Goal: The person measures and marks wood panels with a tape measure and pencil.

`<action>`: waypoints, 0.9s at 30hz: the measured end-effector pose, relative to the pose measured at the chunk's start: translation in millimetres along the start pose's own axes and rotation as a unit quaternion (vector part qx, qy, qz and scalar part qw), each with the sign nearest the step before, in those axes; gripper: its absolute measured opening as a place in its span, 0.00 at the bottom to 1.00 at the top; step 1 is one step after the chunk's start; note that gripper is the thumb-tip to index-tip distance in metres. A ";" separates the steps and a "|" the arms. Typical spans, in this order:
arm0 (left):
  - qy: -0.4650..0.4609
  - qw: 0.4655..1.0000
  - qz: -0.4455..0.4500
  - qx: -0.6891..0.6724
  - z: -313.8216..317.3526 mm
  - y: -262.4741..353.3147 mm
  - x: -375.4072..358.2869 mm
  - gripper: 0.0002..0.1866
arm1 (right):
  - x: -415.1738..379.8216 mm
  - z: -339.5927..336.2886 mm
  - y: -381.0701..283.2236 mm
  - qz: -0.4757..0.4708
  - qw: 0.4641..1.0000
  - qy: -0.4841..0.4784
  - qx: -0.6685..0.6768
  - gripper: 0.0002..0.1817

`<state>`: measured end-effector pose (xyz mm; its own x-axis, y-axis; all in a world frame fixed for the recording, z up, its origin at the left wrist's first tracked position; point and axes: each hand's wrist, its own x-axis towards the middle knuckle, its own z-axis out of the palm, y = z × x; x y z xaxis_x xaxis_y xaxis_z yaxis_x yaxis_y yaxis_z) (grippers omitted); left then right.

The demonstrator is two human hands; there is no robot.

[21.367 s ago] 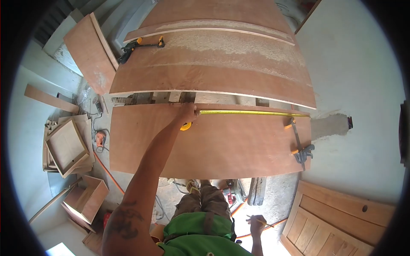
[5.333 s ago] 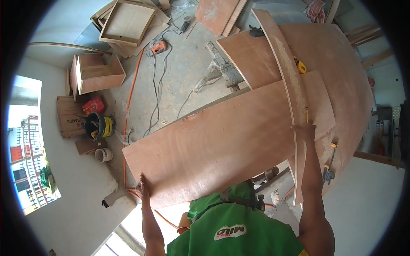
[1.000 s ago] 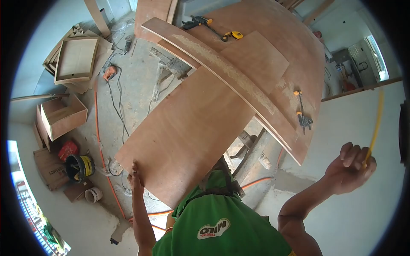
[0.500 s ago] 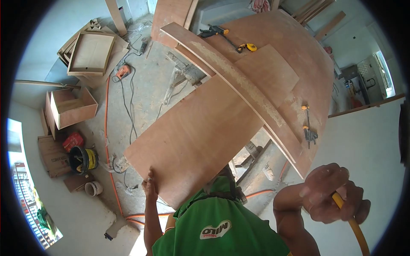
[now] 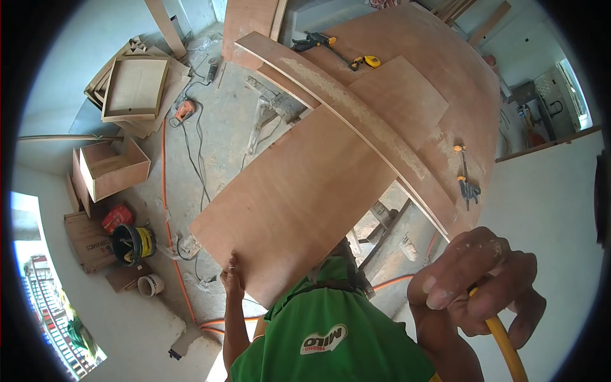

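Observation:
My left hand (image 5: 233, 277) grips the near left edge of a rectangular plywood panel (image 5: 289, 204), fingers lying along the edge; part of the hand is hidden. The panel's far end passes beneath a long narrow board (image 5: 356, 105). Raised close to the camera at the lower right, my right hand (image 5: 484, 280) is closed around a slim yellow, pencil-like stick (image 5: 507, 347). The stick's lower end runs out of view. Beyond the long board lie a smaller plywood sheet (image 5: 401, 89), a yellow tape measure (image 5: 371, 62) and two bar clamps (image 5: 468, 181) (image 5: 315, 41).
A large plywood sheet (image 5: 474, 95) forms the work surface. On the floor at left are an orange power tool (image 5: 185, 110), cables, an orange hose (image 5: 167, 191), a black bucket (image 5: 132, 245), a white pail (image 5: 151, 285) and wooden boxes (image 5: 114, 167). A wooden trestle (image 5: 258, 124) stands beside the panel.
My right hand has moved left and turned, with the yellow stick still in it. My left hand stays on the panel's edge. The whole view has shifted slightly.

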<state>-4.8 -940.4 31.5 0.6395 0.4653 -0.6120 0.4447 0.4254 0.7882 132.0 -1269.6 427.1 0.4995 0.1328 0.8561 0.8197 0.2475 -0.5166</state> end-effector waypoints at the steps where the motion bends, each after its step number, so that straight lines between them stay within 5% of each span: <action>1: 0.008 1.000 -0.012 -0.004 0.9 4.3 -1.8 0.32 | 2.3 7.2 -3.6 0.014 1.000 0.015 0.011 0.18; 3: 0.028 1.000 0.001 0.007 -0.3 3.2 2.2 0.32 | -0.2 13.8 -12.2 0.059 0.990 0.061 -0.114 0.14; 6: 0.058 0.998 0.003 0.025 1.2 3.1 6.5 0.33 | 15.9 7.8 -32.6 0.098 0.994 0.036 -0.033 0.05; 8: 0.075 0.996 -0.008 0.042 0.4 6.7 4.7 0.34 | 22.9 1.0 -47.3 0.140 0.989 0.014 0.045 0.18; 11: 0.073 0.995 -0.001 0.064 5.5 11.6 3.0 0.36 | 15.7 9.8 -50.2 0.087 0.991 0.103 0.024 0.11; 13: 0.068 0.997 0.010 0.036 8.0 15.4 2.3 0.36 | 27.8 -26.2 -60.3 0.174 0.975 -0.112 0.079 0.19; 27: 0.073 0.995 -0.009 0.071 0.6 19.6 12.5 0.30 | 23.3 -54.0 -90.6 0.100 0.992 -0.054 0.048 0.17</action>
<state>12.3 -926.7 39.4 0.5365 0.5713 -0.6211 0.5462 0.3259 0.7717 84.5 -1340.7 493.0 0.6123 0.2886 0.7360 0.6745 0.2949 -0.6768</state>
